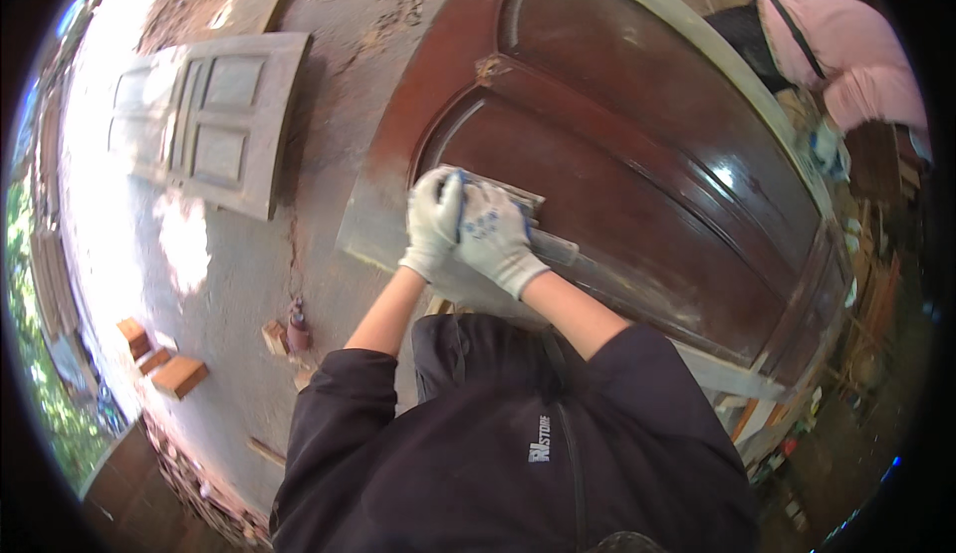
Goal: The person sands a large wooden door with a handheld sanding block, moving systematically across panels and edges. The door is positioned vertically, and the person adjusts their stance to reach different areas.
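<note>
A large panelled wooden door (597, 195) lies before me, dark reddish brown and glossy. Along its near edge and left corner the surface is pale and dull. My left hand (434, 220), in a white knitted glove, is closed near the door's left end. Beside it, and touching it, my right hand (495, 237) presses down in a matching glove with blue marks, its fingers curled. Whatever lies under or between the hands is hidden. Just right of them, a pale, partly stripped strip of moulding (554, 246) runs along the door.
A grey panelled door (224, 120) lies on the concrete floor at left. Several wood blocks (179, 377) and a small reddish bottle (298, 329) are nearer me. Across the brown door, a person in pink (846, 50) bends over. Wood scraps (866, 324) lie at far right.
</note>
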Demonstrator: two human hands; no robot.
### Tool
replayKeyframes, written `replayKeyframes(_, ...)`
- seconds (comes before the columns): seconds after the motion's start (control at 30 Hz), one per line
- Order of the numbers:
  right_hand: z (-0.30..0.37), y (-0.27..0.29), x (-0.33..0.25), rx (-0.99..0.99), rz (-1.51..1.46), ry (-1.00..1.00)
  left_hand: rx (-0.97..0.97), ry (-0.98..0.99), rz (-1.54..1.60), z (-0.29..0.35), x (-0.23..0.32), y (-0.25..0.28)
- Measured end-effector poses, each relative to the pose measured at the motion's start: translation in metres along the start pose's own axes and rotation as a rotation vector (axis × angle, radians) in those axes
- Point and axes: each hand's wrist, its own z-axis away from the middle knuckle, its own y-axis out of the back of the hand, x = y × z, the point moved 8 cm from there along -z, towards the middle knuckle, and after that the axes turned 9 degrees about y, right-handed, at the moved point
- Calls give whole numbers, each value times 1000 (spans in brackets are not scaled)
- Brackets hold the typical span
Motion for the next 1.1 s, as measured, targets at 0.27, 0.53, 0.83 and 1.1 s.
replayKeyframes(0.27,-112,32,77,-80,88,-256,-71,-117,-160,-145,57,-42)
replayKeyframes(0.53,-93,28,62,-72,89,-200,-44,-201,-159,-114,44,-32)
replayKeyframes(0.83,-23,-26,-21,-72,-24,-69,-34,117,-130,-24,-15,33)
replayKeyframes(1.1,-121,34,60,62,96,-266,-148,-18,-236,-150,45,-35)
